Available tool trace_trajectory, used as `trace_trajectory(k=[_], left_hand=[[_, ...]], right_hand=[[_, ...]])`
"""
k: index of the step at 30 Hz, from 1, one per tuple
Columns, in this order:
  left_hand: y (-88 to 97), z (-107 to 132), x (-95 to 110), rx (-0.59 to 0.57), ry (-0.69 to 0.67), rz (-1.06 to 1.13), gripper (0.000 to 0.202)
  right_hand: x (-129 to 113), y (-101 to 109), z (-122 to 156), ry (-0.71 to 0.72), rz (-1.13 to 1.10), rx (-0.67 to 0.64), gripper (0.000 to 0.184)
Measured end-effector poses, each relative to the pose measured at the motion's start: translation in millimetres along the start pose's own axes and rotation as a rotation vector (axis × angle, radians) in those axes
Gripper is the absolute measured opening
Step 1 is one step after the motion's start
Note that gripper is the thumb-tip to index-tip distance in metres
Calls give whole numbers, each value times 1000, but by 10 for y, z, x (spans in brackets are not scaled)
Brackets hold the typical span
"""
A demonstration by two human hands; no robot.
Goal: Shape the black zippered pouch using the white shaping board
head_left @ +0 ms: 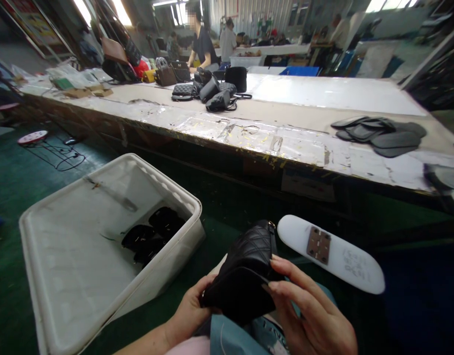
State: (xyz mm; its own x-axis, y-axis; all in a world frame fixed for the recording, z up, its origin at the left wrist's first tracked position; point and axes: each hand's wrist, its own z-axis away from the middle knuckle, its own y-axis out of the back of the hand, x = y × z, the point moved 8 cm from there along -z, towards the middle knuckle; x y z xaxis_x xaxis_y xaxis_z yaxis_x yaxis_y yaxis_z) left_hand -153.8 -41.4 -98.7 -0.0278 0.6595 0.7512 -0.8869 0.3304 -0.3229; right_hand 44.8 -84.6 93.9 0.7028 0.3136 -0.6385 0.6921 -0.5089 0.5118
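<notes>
A black quilted handbag [245,276] rests over my lap, tilted, with a small gold-coloured ring at its upper corner. My left hand [197,301] grips the bag's left lower edge, thumb on top and the other fingers hidden beneath. On the opposite side, my right hand [308,301] pinches the bag's right edge between thumb and fingertips. Beneath the bag lies the blue-green cloth of an apron [234,335]. Just beyond my right hand is a white rounded board [333,254] with a brown metal plate and handwriting on it.
To the left stands a large white bin [116,315] with several black items [153,236] inside. Across the front runs a long worktable [249,135], bearing black bags [215,88] and a pile of dark flat pieces [382,133]. A wire-frame stool [51,148] and people [204,47] are farther back.
</notes>
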Motion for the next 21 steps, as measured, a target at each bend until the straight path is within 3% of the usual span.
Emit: trace_trajectory(k=[3,5,7,15,18,21], left_hand=[[27,-10,-5,2,-1,-30,55],[35,-14,-1,0,-8,-42,55],[35,-11,6,-1,-11,-48,56],[-36,0,38,-34,-35,-38,57],[-37,-13,45,-39,-69,-126,56],[-23,5,192,-64,-200,-382,49]], right_hand=[[61,8,-8,-132,-50,60,22],[84,21,-9,-188,-15,91,34],[71,16,-20,-182,29,80,44],[93,7,-6,-209,-40,57,57],[80,13,4,-191,-13,71,57],[130,31,5,-224,-4,89,54]])
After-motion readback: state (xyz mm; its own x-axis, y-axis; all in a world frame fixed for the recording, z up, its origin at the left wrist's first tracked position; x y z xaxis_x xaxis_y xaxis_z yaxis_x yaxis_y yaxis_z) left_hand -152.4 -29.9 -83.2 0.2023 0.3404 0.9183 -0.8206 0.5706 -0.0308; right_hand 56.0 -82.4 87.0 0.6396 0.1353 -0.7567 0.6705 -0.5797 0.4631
